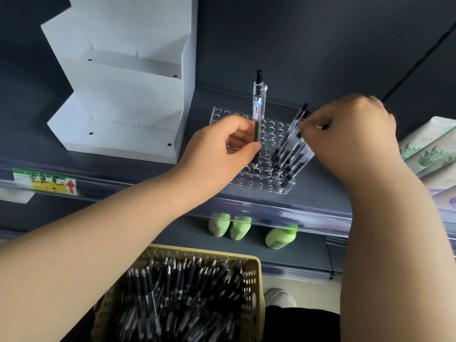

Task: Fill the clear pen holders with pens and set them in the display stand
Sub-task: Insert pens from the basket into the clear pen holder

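Two hands, one clear holder [256,180] mid-frame on a dark shelf [325,186].
My left hand [222,151] pinches one upright pen [258,104] over its round holes. My right hand [350,137] pinches the tops of the slanted pens [288,149] at its right edge, blocking a count. One white stepped stand [128,99] upper left, one yellow perforated basket [256,267] of pens bottom centre, three green bottles [240,227] below.

Premises: retail shop, stationery shelving.
Price label [44,185] in clear shelf-edge strip [271,213]; green bottles [240,228] on lower shelf [187,238]; packaged goods [429,154] far right.
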Motion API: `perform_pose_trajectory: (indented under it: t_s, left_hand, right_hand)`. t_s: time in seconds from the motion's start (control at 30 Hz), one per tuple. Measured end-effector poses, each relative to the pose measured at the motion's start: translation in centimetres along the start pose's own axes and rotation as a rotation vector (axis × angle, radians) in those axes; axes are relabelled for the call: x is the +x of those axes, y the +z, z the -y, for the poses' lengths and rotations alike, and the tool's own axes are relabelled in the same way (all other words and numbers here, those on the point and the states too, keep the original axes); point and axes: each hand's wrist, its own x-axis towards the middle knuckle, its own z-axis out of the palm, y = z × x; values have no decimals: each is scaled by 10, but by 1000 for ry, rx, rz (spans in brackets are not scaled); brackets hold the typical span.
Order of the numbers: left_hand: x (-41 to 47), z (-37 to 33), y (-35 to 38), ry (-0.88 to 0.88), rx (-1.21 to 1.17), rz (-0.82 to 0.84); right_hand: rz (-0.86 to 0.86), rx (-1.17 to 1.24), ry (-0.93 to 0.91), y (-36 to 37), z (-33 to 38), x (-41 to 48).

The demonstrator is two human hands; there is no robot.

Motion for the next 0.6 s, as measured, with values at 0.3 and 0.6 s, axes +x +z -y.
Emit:
perform_pose_trajectory:
  t_s: [0.3, 0.6]
  left_hand:
    - [8, -9, 37, 67, -8, 34]
    - [9, 1, 58, 45, 172, 51]
  right_hand:
    - [-75, 114, -4, -8, -7, 2]
    - [-129, 195, 26, -13, -17, -3]
